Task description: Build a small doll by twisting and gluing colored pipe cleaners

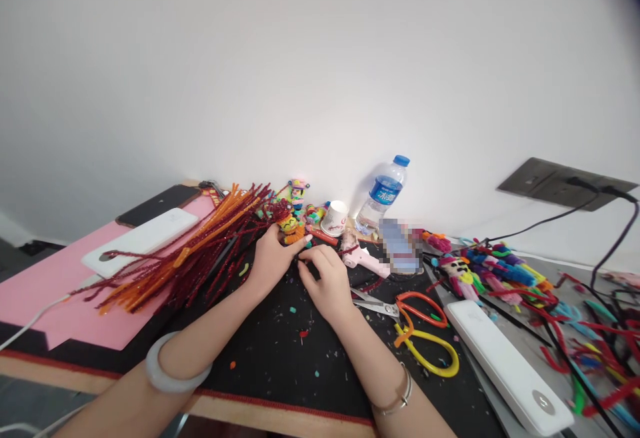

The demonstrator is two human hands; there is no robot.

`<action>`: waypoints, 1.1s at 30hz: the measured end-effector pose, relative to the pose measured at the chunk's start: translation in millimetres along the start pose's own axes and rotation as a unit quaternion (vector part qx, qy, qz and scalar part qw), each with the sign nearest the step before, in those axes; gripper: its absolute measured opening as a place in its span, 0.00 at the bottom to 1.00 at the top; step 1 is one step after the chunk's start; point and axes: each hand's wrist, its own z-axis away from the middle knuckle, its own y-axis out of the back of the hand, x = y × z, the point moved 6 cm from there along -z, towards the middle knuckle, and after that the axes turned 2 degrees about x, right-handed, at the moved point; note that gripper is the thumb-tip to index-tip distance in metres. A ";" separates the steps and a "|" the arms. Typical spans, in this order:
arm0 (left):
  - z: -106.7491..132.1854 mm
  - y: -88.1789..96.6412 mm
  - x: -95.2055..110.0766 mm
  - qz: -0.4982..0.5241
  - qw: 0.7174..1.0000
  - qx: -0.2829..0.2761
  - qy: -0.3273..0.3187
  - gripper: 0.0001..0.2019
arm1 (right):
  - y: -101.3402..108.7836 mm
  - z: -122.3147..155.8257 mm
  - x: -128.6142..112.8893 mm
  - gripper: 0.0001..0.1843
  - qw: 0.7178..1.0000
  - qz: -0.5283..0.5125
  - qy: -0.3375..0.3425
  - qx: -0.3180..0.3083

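My left hand [270, 257] is closed around a small pipe-cleaner doll [290, 226] with a yellow face, a dark red top and an orange body. Its thumb stretches along the doll's lower front. Close beside it, my right hand [329, 279] is curled, thumb and forefinger near each other under the doll. What those fingertips hold, if anything, is too small to make out. A thick bundle of dark red and orange pipe cleaners [195, 258] lies left of my left hand. Right of my right wrist are scissors [425, 321] with red and yellow handles.
Behind my hands stand another doll [298, 191], a paper cup [335, 218] and a water bottle [384, 195]. A pink glue gun [363, 259] lies before a blurred phone [401, 248]. White power banks [507, 365] flank the black mat [280, 351]. Finished dolls [460, 275] and loose pipe cleaners fill the right.
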 end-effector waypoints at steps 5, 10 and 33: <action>0.7 -0.3 0.3 -0.036 0.999 0.000 -0.001 0.19 | 2.5 0.7 3.8 0.09 0.999 -0.023 -0.027 0.014; 1.0 0.7 1.0 -0.055 0.998 0.013 -0.011 0.19 | -0.1 0.7 0.3 0.09 0.999 -0.038 -0.004 0.001; -3.2 0.8 -9.3 0.076 0.995 -0.007 0.064 0.26 | 18.2 3.5 29.3 0.07 0.987 -0.028 -0.103 0.117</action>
